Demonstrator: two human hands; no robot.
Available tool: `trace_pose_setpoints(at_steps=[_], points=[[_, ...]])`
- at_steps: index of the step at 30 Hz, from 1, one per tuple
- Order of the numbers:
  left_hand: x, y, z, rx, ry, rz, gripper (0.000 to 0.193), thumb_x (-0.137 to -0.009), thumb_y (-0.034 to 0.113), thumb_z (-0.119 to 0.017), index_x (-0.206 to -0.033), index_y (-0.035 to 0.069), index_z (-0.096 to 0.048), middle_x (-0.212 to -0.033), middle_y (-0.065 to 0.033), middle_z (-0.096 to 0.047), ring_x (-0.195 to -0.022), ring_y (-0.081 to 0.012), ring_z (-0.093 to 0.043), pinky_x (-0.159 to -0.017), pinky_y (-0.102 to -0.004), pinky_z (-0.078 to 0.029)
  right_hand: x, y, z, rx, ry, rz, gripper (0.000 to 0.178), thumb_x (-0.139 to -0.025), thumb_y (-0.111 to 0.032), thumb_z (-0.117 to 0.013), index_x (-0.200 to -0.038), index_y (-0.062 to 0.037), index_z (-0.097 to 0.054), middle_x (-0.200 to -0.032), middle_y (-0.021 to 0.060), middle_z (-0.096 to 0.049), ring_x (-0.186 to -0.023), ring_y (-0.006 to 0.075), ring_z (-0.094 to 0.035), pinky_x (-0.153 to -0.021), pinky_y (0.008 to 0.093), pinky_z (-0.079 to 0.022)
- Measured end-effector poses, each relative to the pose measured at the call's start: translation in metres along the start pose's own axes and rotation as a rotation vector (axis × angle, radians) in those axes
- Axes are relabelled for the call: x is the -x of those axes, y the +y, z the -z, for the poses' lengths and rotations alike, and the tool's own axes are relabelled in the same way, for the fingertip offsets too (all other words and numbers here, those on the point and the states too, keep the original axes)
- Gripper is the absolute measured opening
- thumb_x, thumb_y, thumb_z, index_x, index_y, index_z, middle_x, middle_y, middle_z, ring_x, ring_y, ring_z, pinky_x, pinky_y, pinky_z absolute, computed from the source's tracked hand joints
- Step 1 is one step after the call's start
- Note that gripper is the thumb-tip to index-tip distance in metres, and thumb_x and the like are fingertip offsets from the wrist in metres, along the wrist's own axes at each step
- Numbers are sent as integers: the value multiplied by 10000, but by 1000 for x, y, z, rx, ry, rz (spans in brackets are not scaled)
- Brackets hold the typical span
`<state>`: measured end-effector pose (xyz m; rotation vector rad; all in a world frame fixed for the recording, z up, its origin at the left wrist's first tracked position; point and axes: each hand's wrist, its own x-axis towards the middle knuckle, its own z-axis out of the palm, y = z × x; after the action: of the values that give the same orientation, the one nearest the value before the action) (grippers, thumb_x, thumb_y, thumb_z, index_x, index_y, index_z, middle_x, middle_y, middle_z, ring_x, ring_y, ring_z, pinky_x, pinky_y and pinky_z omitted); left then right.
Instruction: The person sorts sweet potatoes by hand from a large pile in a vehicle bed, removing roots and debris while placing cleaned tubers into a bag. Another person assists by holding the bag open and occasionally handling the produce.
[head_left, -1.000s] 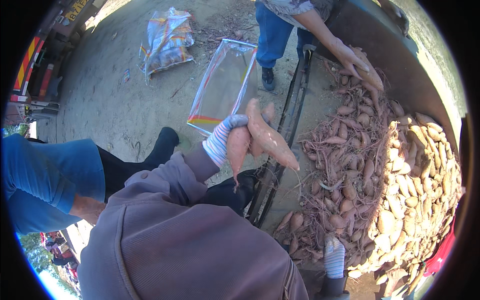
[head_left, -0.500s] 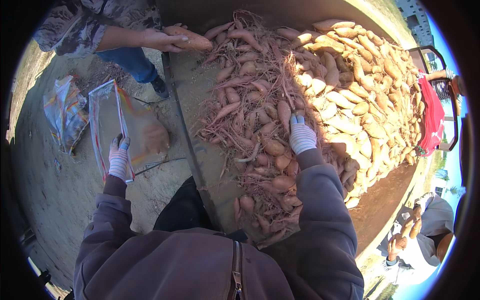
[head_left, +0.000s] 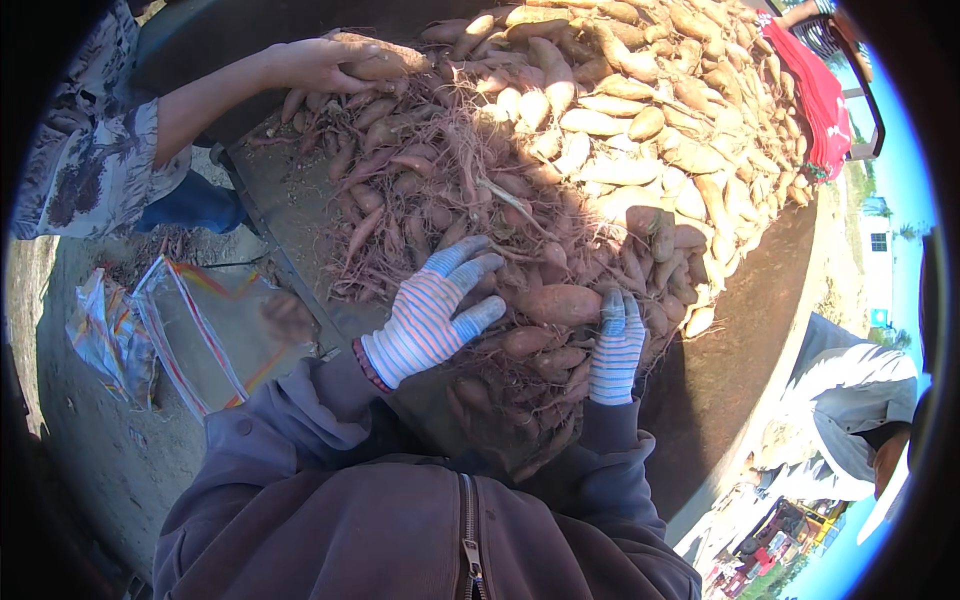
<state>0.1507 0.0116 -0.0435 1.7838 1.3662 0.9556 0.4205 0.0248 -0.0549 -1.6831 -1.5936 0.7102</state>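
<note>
- A plump sweet potato (head_left: 558, 305) lies at the near part of the pile (head_left: 620, 120), between the person's two hands and closest to the right one.
- Its long axis runs left to right across the view, nearly level; one end points toward the left hand, the other meets the right fingertips.
- The right hand (head_left: 617, 350), in a striped glove, points away from the body. Its visible fingers are straight and close together, tips at the potato's right end; whether they grip it, I cannot tell.
- The left hand (head_left: 428, 315), gloved alike, reaches rightward with fingers spread and the thumb well apart from them. It holds nothing visible; whether its tips touch the roots beneath, I cannot tell.
- At upper left, a co-worker's bare hand (head_left: 315, 66) holds another sweet potato (head_left: 385, 64), its long axis also roughly sideways.
- A clear bag (head_left: 205, 325) lies to the left.
</note>
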Motion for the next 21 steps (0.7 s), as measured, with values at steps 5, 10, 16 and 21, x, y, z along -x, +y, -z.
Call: trace_pose_setpoints(at_steps=[5, 10, 16, 21], points=[[-11, 25, -45, -30, -466, 29, 747, -834, 475, -677, -1393, 45, -428, -1241, -205, -573, -1038, -388, -598, -884, -437, -494, 32, -30, -12, -204, 18, -207, 309, -970, -210, -582, -1129, 56, -588, -959, 156, -656, -857, 235, -607, -793, 341, -491], [25, -5, 5, 1097, -424, 676, 697, -798, 386, -745, -1338, 42, -469, -981, -88, -627, -761, -184, -608, -681, -283, -489, -9, -59, -29, -61, 2, 57, 316, -914, -133, -625, -1192, 5, -567, -1004, 155, -649, -840, 282, -645, -772, 368, -517], [50, -26, 43, 1711, -24, 638, 710, -760, 532, -758, -1256, 90, -508, -930, -60, -566, -730, -196, -563, -609, -318, -434, -95, -53, -152, 519, -507, 70, 603, -838, -370, -667, -1279, 4, -494, -1144, 213, -625, -1036, 413, -604, -892, 466, -502], [17, -40, 59, 1809, 128, 562, 685, -815, 551, -690, -1285, 82, -525, -1164, -135, -599, -1019, -312, -610, -826, -446, -509, -113, -43, -144, 405, -608, -149, 612, -836, -377, -660, -1244, 54, -512, -1101, 268, -645, -1049, 403, -609, -889, 467, -495]])
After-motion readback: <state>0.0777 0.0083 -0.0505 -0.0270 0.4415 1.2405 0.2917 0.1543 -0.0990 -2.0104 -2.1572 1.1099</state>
